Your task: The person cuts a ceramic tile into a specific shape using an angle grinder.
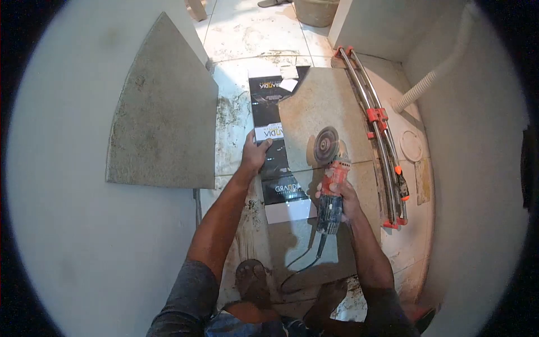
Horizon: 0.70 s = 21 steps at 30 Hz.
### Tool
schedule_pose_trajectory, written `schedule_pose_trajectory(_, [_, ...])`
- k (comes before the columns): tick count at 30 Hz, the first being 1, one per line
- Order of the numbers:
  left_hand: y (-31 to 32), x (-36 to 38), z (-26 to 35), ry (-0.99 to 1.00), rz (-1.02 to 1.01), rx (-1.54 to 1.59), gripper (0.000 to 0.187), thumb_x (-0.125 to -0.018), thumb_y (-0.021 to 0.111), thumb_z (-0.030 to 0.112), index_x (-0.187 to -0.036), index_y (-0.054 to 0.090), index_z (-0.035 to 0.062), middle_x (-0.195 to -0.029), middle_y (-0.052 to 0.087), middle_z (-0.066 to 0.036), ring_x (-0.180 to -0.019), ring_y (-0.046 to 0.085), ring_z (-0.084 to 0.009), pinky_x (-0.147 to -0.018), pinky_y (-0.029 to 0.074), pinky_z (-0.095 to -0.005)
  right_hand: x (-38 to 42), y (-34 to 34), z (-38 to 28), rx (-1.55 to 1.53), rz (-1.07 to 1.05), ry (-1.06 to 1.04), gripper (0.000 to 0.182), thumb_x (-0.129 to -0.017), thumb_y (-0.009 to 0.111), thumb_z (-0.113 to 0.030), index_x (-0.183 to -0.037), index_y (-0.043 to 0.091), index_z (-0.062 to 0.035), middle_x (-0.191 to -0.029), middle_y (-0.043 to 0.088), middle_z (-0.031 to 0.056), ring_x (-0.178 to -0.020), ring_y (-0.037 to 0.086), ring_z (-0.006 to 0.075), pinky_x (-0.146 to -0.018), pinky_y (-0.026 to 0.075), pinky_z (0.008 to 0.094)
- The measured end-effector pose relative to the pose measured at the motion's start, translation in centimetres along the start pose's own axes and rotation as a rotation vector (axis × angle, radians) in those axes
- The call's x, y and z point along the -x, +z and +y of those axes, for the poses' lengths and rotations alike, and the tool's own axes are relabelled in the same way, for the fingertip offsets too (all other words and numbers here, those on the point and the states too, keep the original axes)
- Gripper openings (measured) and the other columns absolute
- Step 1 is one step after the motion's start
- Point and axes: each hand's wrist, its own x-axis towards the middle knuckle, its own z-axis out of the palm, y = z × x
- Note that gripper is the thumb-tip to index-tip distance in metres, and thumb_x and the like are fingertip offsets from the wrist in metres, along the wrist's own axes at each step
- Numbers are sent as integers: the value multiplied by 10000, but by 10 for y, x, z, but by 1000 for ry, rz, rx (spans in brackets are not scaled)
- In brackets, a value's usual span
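Observation:
My right hand (343, 196) is wrapped round the body of a red and black angle grinder (330, 210), its disc (326, 145) tilted up at the front. My left hand (256, 153) grips the left edge of a long black and white printed cardboard strip (275, 163), thumb on top. The strip lies over large grey-brown tiles (325, 95) on the floor. Its right edge is curved. A small white piece (288, 85) lies near its far end. The grinder's cable trails down over the near tile.
A tile cutter (377, 123) with red parts and metal rails lies on the right. Beside it is an orange and black tool (402, 186). A large cut tile (168, 112) leans at the left wall. A bucket (316, 12) and ribbed hose (417, 90) are farther off.

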Motion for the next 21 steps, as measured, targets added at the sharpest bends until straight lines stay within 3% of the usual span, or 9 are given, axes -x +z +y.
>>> schedule_pose_trajectory(1, [2, 0, -2, 121, 0, 41, 655, -922, 716, 77, -1464, 387, -90, -1288, 637, -193, -1140, 635, -235, -989, 498, -336, 2, 2, -1, 14, 4, -5, 490, -883, 736, -233, -1296, 521, -80, -1034, 689, 139, -895, 732, 255, -677, 634, 362])
schedule_pose_trajectory(2, [5, 0, -4, 134, 1, 44, 655, -922, 716, 77, -1464, 387, -90, -1288, 637, -193, -1140, 635, -235, -989, 498, -336, 4, 4, -2, 27, 11, -9, 495, -879, 742, -239, -1294, 523, -81, -1032, 690, 137, -894, 732, 254, -684, 634, 361])
schedule_pose_trajectory(4, [10, 2, -3, 90, 47, 199, 821, -929, 671, 28, -1583, 185, -73, -1437, 522, -250, -1296, 544, -277, -1087, 426, -345, 6, 2, -3, 18, 45, 21, 506, -870, 754, -249, -1290, 527, -82, -1025, 693, 138, -893, 732, 257, -706, 633, 361])
schedule_pose_trajectory(5, [10, 6, -5, 135, 27, 131, 897, -960, 623, 34, -1623, 21, -21, -1404, 552, -218, -1241, 576, -267, -1081, 441, -376, 6, 2, -2, 13, 32, 16, 500, -871, 751, -244, -1289, 528, -81, -1024, 694, 139, -895, 732, 259, -715, 632, 362])
schedule_pose_trajectory(10, [4, -1, -16, 270, -35, 3, 856, -970, 612, 45, -1616, 58, -43, -1485, 475, -244, -1351, 482, -277, -1132, 376, -338, 10, -1, 0, -1, 22, 8, 489, -874, 741, -231, -1286, 530, -73, -1025, 696, 142, -892, 735, 260, -724, 630, 360])
schedule_pose_trajectory(12, [5, 5, -4, 279, -47, 80, 797, -975, 608, 40, -1585, 117, -112, -1465, 501, -237, -1316, 517, -253, -1118, 383, -323, 11, 2, -2, 10, 52, 7, 467, -876, 732, -211, -1275, 537, -67, -1024, 698, 140, -882, 741, 258, -720, 630, 355])
schedule_pose_trajectory(15, [9, 20, 22, 187, -13, 72, 789, -979, 604, 41, -1588, 124, -106, -1409, 550, -228, -1260, 552, -240, -1086, 411, -314, 13, 5, -1, -2, 61, 14, 462, -875, 730, -204, -1272, 539, -65, -1023, 699, 139, -886, 741, 254, -711, 628, 351])
schedule_pose_trajectory(21, [9, 11, 8, 277, 18, -5, 796, -977, 606, 32, -1592, 118, -97, -1354, 589, -218, -1199, 584, -223, -1031, 450, -299, 10, -1, 4, -41, 35, 1, 458, -879, 726, -198, -1276, 536, -69, -1023, 698, 136, -907, 737, 249, -711, 632, 355])
